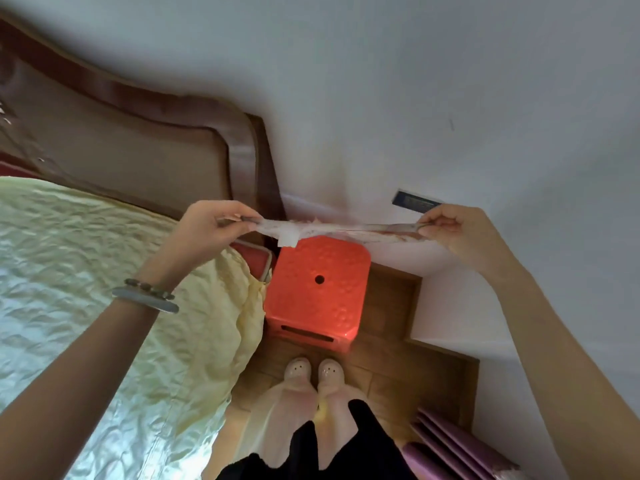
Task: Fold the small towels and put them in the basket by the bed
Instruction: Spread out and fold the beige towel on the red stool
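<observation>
While stretched taut btwn both hands, the small towel [332, 229] looks pale w/ reddish marks, white tag at 7 o'clock; left hand [211, 226] & right hand [460, 233] fingers pinched shut on its ends, above red stool [317, 289].

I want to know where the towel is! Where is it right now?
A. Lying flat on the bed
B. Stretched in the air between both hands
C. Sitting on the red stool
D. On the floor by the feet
B: the left hand and right hand each pinch one end of the towel, held taut above the red stool.

Pale towel [332, 229] stretched taut, edge-on, midair
</observation>
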Action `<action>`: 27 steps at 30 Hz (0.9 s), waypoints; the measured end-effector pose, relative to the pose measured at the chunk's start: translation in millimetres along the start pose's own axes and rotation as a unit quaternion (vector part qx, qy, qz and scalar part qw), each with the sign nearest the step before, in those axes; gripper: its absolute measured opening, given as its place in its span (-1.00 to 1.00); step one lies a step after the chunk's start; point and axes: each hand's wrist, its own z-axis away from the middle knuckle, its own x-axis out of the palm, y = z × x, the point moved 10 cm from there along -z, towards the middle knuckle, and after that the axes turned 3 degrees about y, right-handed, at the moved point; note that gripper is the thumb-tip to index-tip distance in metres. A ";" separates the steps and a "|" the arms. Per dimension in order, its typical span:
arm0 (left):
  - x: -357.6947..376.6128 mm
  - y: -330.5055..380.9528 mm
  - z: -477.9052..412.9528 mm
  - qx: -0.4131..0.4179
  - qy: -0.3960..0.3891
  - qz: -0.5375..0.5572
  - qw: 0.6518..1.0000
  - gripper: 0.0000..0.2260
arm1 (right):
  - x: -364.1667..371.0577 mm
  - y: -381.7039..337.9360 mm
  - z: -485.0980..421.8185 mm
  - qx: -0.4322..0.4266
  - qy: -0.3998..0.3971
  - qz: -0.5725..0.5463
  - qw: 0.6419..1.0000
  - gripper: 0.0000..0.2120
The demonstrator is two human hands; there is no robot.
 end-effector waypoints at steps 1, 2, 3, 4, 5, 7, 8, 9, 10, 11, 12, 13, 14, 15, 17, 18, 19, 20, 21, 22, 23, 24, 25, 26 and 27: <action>9.3 -11.1 8.9 -0.015 -0.024 0.002 1.000 -0.84 | 10.3 12.5 5.2 0.014 -0.020 0.007 1.000 -0.73; 18.5 -21.0 18.1 -0.026 -0.050 0.003 0.998 -0.81 | 20.1 25.3 11.2 0.029 -0.041 0.019 0.999 -0.73; 27.1 -30.5 26.9 -0.036 -0.074 0.006 0.997 -0.78 | 30.1 38.0 17.5 0.045 -0.065 0.034 0.996 -0.75; 35.3 -39.4 35.3 -0.047 -0.098 0.011 0.994 -0.74 | 39.9 50.3 24.2 0.058 -0.092 0.049 0.993 -0.76; 43.6 -47.7 43.3 -0.057 -0.120 0.021 0.991 -0.70 | 49.6 61.7 31.1 0.069 -0.118 0.062 0.989 -0.78; 59.8 -64.8 57.2 -0.084 -0.157 0.044 0.983 -0.64 | 65.6 81.2 44.0 0.083 -0.163 0.092 0.979 -0.79; 67.1 -74.1 62.5 -0.099 -0.171 0.052 0.979 -0.62 | 72.8 89.6 49.3 0.089 -0.181 0.101 0.974 -0.80; 74.5 -83.9 66.6 -0.112 -0.182 0.054 0.975 -0.61 | 79.2 98.0 52.7 0.096 -0.193 0.102 0.971 -0.82; 82.4 -94.2 70.1 -0.124 -0.189 0.053 0.973 -0.61 | 84.4 107.6 54.7 0.106 -0.198 0.098 0.970 -0.84; 89.9 -104.6 72.0 -0.135 -0.192 0.051 0.971 -0.62 | 89.5 117.7 54.3 0.117 -0.196 0.095 0.969 -0.87; 97.2 -115.2 72.3 -0.145 -0.190 0.047 0.970 -0.64 | 94.8 127.7 52.5 0.126 -0.191 0.091 0.969 -0.88; 104.8 -126.4 71.9 -0.157 -0.184 0.042 0.969 -0.69 | 100.9 138.5 49.7 0.137 -0.186 0.081 0.970 -0.90; 112.5 -137.8 69.4 -0.167 -0.174 0.039 0.970 -0.76 | 107.7 150.1 44.7 0.149 -0.179 0.063 0.971 -0.91; 121.0 -149.6 65.6 -0.176 -0.162 0.037 0.970 -0.82 | 115.5 163.2 38.6 0.163 -0.172 0.046 0.970 -0.92; 140.0 -173.7 58.4 -0.190 -0.145 0.026 0.971 -0.87 | 134.2 191.5 27.0 0.190 -0.167 0.027 0.967 -0.92; 150.4 -186.8 52.8 -0.193 -0.141 0.014 0.971 -0.88 | 144.4 205.8 19.0 0.199 -0.164 0.022 0.966 -0.92; 162.1 -200.4 47.7 -0.199 -0.140 0.000 0.970 -0.88 | 154.4 221.2 11.2 0.210 -0.160 0.023 0.964 -0.92; 173.6 -214.1 42.6 -0.206 -0.140 -0.014 0.968 -0.88 | 163.0 236.9 2.8 0.219 -0.149 0.025 0.964 -0.93; 184.4 -227.5 36.9 -0.212 -0.138 -0.027 0.967 -0.89 | 170.1 251.4 -7.4 0.228 -0.131 0.027 0.964 -0.94; 194.4 -240.6 31.9 -0.217 -0.134 -0.035 0.966 -0.89 | 176.1 265.4 -17.1 0.238 -0.110 0.023 0.965 -0.95; 203.3 -253.2 27.3 -0.222 -0.126 -0.044 0.966 -0.89 | 182.3 278.8 -26.7 0.248 -0.090 0.020 0.964 -0.95; 210.6 -265.2 21.8 -0.226 -0.117 -0.055 0.966 -0.89 | 188.5 290.4 -36.3 0.251 -0.074 0.022 0.965 -0.95; 217.1 -277.4 15.8 -0.229 -0.107 -0.066 0.965 -0.89 | 194.6 300.7 -45.7 0.250 -0.061 0.032 0.966 -0.94; 223.1 -289.5 9.8 -0.235 -0.097 -0.073 0.965 -0.89 | 200.6 309.5 -54.7 0.245 -0.048 0.045 0.967 -0.93; 229.2 -300.8 4.0 -0.241 -0.088 -0.076 0.964 -0.90 | 205.4 316.1 -62.7 0.238 -0.034 0.060 0.969 -0.92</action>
